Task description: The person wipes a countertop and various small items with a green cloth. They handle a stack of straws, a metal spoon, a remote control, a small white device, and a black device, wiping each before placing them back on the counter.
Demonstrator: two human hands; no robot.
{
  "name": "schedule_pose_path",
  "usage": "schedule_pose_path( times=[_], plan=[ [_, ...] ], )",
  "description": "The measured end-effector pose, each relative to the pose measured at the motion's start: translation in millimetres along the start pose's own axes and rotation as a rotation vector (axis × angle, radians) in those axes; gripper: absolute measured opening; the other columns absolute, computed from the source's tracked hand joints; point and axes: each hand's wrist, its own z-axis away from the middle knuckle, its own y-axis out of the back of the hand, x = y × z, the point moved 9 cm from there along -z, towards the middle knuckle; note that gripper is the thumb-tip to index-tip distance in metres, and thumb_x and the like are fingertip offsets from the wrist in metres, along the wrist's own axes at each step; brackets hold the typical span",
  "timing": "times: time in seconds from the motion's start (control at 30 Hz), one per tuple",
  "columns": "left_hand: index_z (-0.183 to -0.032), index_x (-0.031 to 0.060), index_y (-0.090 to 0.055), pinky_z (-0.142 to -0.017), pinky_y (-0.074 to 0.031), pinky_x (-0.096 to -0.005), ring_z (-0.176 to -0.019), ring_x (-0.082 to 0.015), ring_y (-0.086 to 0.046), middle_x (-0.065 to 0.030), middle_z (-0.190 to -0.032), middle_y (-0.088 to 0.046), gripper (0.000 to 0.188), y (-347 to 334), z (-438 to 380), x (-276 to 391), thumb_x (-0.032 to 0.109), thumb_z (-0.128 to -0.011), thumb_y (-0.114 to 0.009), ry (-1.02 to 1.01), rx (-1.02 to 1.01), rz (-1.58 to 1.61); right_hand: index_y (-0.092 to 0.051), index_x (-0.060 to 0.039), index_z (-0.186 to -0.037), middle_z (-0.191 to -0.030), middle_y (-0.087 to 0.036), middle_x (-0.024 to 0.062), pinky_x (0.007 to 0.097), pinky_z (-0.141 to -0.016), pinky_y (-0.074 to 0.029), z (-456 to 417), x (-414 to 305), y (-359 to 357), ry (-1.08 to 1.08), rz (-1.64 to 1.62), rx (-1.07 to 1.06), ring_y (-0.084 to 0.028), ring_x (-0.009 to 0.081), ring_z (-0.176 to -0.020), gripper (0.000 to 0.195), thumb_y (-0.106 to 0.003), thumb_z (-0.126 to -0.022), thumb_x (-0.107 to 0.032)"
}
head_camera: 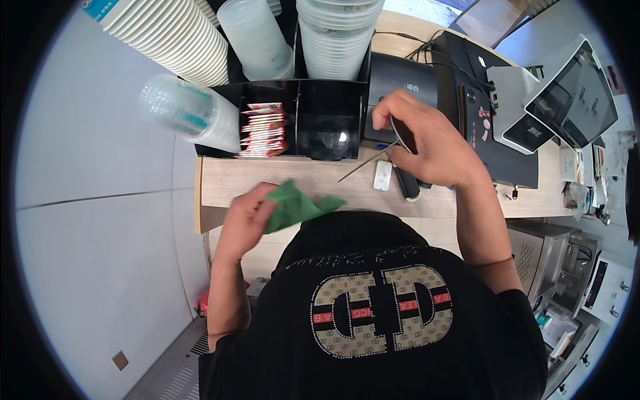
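My left hand grips a crumpled green cloth at the front edge of the wooden counter. The hand is slightly blurred. Raised over the counter, my right hand holds a thin metal spike with a round dark base, which looks like a receipt spike. Its rod slants down towards the cloth, its tip apart from it. Fingers hide part of the base. Below that hand lie a small white case and a black handheld object, partly covered.
A black organizer holds red-and-white packets, paper cups and clear plastic cups. Behind my right hand sits a dark device. A phone lies on a black box beside a tilted screen terminal.
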Motion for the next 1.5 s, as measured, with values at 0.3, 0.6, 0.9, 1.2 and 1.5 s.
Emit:
schedule_pose_path(
  times=[0.3, 0.6, 0.9, 1.2, 1.5],
  plan=[
    [-0.115, -0.0019, -0.062, -0.075, -0.052, -0.0245, -0.083, -0.0076, -0.063, -0.0042, -0.097, -0.069, 0.018, 32.4, 11.3, -39.4, 0.007, -0.101, -0.055, 0.077, 0.294, -0.065, -0.054, -0.0057, -0.103, -0.094, -0.050, 0.0062, 0.0310, -0.062, -0.042, 35.8, 15.3, 15.2, -0.105, -0.105, 0.154, -0.050, 0.0173, -0.067, 0.036, -0.063, -0.071, 0.006],
    [-0.119, -0.0008, -0.061, -0.086, -0.053, -0.0273, -0.093, -0.0128, -0.066, -0.0076, -0.105, -0.069, 0.022, 48.0, 24.6, -8.4, 0.003, -0.098, -0.056, -0.089, 0.426, 0.696, -0.055, -0.0058, -0.105, -0.096, -0.050, 0.0049, 0.0272, -0.064, -0.040, 60.6, 36.8, 18.2, -0.094, -0.165, 0.234, -0.048, 0.0146, -0.071, 0.037, -0.066, -0.072, 0.006],
    [-0.137, 0.0038, -0.052, -0.091, -0.049, -0.0260, -0.101, -0.0099, -0.063, -0.0047, -0.112, -0.069, 0.036, 41.8, 0.2, -90.3, 0.010, -0.102, -0.057, 0.149, 0.569, 0.512, -0.056, -0.0060, -0.105, -0.095, -0.048, 0.0052, 0.0276, -0.064, -0.038, 64.3, 44.0, 7.9, -0.125, -0.208, 0.221, -0.046, 0.0154, -0.071, 0.036, -0.066, -0.072, 0.003],
    [-0.146, 0.0055, -0.042, -0.108, -0.039, -0.0504, -0.128, -0.0468, -0.045, -0.0270, -0.146, -0.040, 0.084, -25.3, -0.3, -40.0, 0.023, -0.076, -0.085, -0.093, 0.519, -0.744, -0.057, -0.0069, -0.105, -0.096, -0.049, 0.0035, 0.0267, -0.062, -0.039, 73.3, 42.1, -4.0, -0.161, -0.202, 0.186, -0.047, 0.0123, -0.067, 0.037, -0.068, -0.072, 0.005],
    [-0.116, 0.0071, -0.062, -0.096, -0.043, -0.0448, -0.108, -0.0340, -0.056, -0.0128, -0.119, -0.061, 0.038, -16.4, -7.9, -62.9, -0.003, -0.079, -0.063, -0.149, 0.442, -0.725, -0.056, -0.0076, -0.106, -0.099, -0.050, 0.0040, 0.0269, -0.062, -0.041, 79.9, 43.6, -16.0, -0.170, -0.192, 0.145, -0.049, 0.0124, -0.066, 0.037, -0.069, -0.073, 0.006]
  ],
)
